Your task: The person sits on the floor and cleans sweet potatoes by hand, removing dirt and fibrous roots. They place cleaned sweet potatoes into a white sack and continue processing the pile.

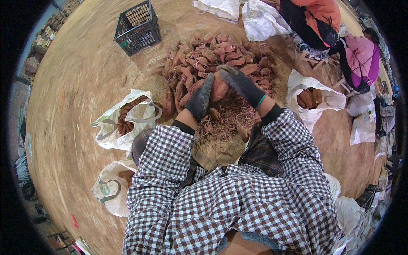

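Both my hands wear dark work gloves and meet around one large reddish sweet potato (219, 86) at the near edge of a heap of sweet potatoes (207, 52). My left hand (201, 97) holds its left side, fingers pointing up and away from me. From the right, my right hand (242, 83) grips its upper end, with the glove's fingers bent over the top. Thin pinkish roots and sprouts (234, 119) lie scattered on the ground below the hands, with a few small sweet potatoes among them.
Open white sacks of sweet potatoes stand at left (106, 135) and right (331, 98); another sack (110, 204) is lower left. A black plastic crate (138, 40) sits beyond the heap. Two people, one in an orange top (323, 16), one in pink (358, 54), sit at upper right near white bags (261, 22).
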The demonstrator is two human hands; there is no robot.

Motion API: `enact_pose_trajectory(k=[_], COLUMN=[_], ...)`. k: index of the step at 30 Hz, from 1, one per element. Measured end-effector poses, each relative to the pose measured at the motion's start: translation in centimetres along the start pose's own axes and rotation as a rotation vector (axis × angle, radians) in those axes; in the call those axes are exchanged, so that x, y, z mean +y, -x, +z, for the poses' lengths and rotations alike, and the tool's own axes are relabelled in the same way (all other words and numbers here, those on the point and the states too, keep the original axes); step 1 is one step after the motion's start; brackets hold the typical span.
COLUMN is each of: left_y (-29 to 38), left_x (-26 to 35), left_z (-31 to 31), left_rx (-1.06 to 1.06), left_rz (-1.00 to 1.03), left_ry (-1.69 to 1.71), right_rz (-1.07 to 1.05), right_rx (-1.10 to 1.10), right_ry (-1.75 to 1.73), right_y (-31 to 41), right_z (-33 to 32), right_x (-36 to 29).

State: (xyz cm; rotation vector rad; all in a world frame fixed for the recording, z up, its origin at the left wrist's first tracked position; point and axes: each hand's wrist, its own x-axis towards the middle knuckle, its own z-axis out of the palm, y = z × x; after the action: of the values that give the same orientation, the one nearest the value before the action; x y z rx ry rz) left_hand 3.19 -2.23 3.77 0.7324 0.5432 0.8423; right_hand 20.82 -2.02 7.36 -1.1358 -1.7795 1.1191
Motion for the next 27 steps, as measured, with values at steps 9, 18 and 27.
enact_pose_trajectory(k=[9,18,27], left_y=[0.5,-0.6,-2.7], left_x=[-2.2,-2.8,-3.4], left_z=[-0.5,-1.5,-4.7], left_rx=[0.164,0.390,-0.190], left_rz=[0.013,-0.076,0.261], left_ry=[0.024,0.108,0.269], right_rz=[-0.231,0.000,0.185], right_rx=[0.170,0.028,-0.276], right_ry=[0.484,0.100,-0.643], right_y=[-0.3,-2.3,-1.7], right_z=[2.3,1.8,2.1], right_x=[5.1,12.6,8.2])
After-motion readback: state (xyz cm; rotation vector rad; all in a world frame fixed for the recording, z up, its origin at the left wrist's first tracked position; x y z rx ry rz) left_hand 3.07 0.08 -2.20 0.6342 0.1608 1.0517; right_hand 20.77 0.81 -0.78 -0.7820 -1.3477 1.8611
